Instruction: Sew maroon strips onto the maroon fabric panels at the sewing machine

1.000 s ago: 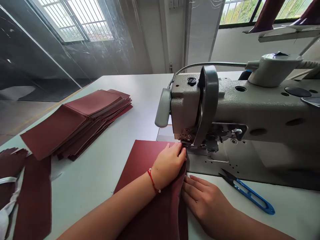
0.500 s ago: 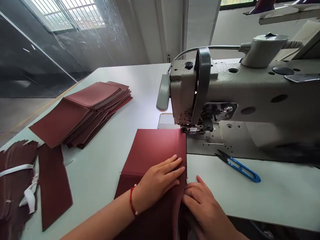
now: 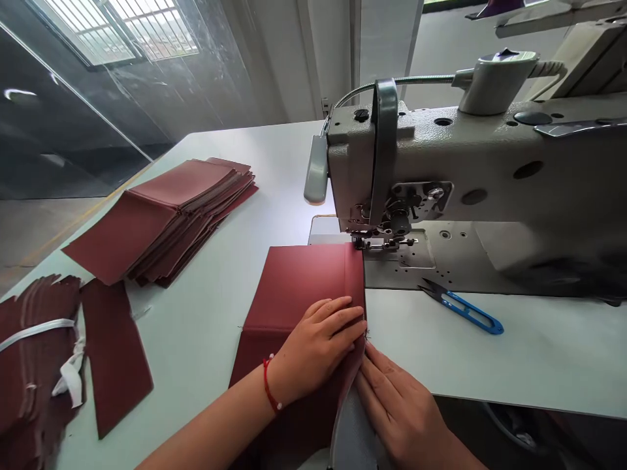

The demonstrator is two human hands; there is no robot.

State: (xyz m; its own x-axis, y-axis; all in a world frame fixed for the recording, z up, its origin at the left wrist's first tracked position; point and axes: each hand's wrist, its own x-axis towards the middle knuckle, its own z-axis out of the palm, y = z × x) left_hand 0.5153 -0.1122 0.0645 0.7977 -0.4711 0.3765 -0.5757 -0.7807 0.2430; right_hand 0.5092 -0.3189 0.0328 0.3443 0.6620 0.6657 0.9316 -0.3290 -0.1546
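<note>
A maroon leather-like panel [image 3: 304, 281] with a cross seam lies on the table, its far right corner under the presser foot [image 3: 359, 243] of a sewing machine [image 3: 441, 156]. My left hand [image 3: 318, 346], a red bracelet at its wrist, rests flat on the panel near the right edge, fingers stretched forward. Beside that edge, my right hand [image 3: 396, 398] has its fingers pressed together at the panel's border. Grey backing [image 3: 355, 424] shows there where the near part curls up. The right hand's grip is partly hidden.
Blue thread snips [image 3: 470, 313] lie right of the panel. A stack of maroon panels [image 3: 161, 209] sits at the left, near a single maroon strip [image 3: 117, 359] and a bundle of strips [image 3: 39, 372] tied with a white band. The table's front edge runs at the lower right.
My right hand has moved forward along the panel's edge, its fingers now straighter. The near border has turned up, showing more grey backing. The view has shifted slightly.
</note>
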